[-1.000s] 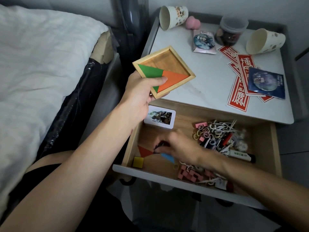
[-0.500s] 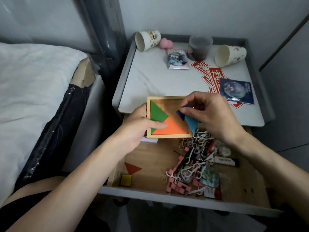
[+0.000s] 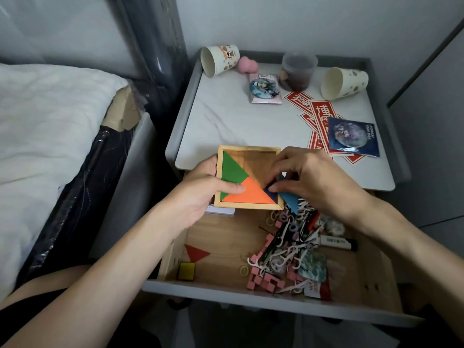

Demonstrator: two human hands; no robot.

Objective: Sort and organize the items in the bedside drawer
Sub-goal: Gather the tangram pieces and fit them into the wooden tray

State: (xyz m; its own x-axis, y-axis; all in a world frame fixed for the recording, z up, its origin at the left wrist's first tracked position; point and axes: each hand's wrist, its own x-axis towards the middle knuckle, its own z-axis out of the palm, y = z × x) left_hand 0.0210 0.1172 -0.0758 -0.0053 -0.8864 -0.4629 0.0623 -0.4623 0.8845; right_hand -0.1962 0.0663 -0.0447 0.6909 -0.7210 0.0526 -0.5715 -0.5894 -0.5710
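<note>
Head view: our left hand point(image 3: 200, 189) grips tray point(image 3: 251, 149) left edge; our right hand point(image 3: 308, 177) pinches blue piece point(image 3: 290, 202) at tray's right corner.

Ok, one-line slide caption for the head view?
Above the open drawer, left hand holds the wooden puzzle tray while right hand pinches blue pieces at its corner beside the orange triangle.

Red stickers point(image 3: 324, 114), upper right, carry big white Chinese characters, one looks like 搏. Blue packet point(image 3: 354, 136) and marker point(image 3: 336, 241) print: too blurry.
</note>
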